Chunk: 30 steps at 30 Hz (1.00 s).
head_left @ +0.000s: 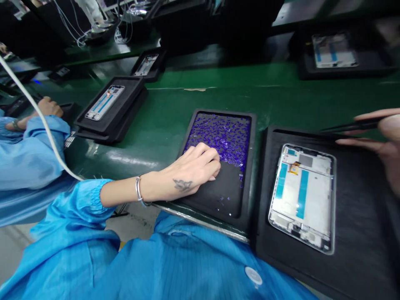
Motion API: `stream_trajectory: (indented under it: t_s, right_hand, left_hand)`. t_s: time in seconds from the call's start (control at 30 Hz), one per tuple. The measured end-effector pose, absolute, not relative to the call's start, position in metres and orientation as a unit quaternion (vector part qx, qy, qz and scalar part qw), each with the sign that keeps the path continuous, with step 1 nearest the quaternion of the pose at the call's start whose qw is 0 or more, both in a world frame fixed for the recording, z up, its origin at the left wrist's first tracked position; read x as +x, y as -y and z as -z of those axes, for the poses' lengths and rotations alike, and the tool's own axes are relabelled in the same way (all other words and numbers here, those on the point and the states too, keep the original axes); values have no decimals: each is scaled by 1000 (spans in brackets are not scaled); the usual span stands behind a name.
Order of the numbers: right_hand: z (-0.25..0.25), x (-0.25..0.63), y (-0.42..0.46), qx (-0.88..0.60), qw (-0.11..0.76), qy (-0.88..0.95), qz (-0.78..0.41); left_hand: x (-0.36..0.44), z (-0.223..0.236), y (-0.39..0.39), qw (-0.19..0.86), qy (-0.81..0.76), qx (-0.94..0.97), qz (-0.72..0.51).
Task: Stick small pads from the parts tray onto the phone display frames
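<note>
Many tiny purple pieces [231,143] look light and easily scattered, best taken by their edges; left hand [200,166] curled among them, grip unclear; right hand [387,135] pinching dark tweezers [350,126].

Lying across the middle, a green bench [162,125] with a pale patch [195,89] along its seam. On it at left, stacked black trays [133,90] bearing a phone frame [101,107]; behind, a farther tray [158,70]. At upper right, another tray [315,75] holding a silvery frame [334,50]. Curving down before a co-worker's pale blue sleeve [45,139], a white cable [40,111].
</note>
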State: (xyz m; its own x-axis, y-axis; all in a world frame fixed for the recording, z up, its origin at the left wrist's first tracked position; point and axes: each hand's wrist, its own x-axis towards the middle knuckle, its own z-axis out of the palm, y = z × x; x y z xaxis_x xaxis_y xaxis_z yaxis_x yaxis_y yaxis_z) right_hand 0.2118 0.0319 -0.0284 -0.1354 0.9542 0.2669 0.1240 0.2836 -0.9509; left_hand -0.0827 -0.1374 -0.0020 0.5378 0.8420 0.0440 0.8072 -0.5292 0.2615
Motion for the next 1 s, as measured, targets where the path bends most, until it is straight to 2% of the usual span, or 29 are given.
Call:
stream_trajectory:
  t_s: [0.13,0.27,0.4,0.57,0.73,1.0]
  right_hand:
    - [16,208,-25,-421,520,602,-435]
    - [3,208,-18,-386,575,594,-409]
    - [-4,215,-11,-367,594,588,-409]
    - [-7,225,-2,-347,603,590,-410]
    - [-6,225,15,-346,576,641,-370]
    - [-17,216,32,-389,484,726,-296]
  left_hand:
    - [-76,-13,130,104,-442,889,-66]
    - [-61,-16,89,144,-360,905,-173]
    - [-30,-10,33,269,-305,871,-276]
    - [0,-2,1,492,-279,744,-354]
    - [3,9,7,670,-274,581,-371]
    - [4,18,9,757,-269,496,-330]
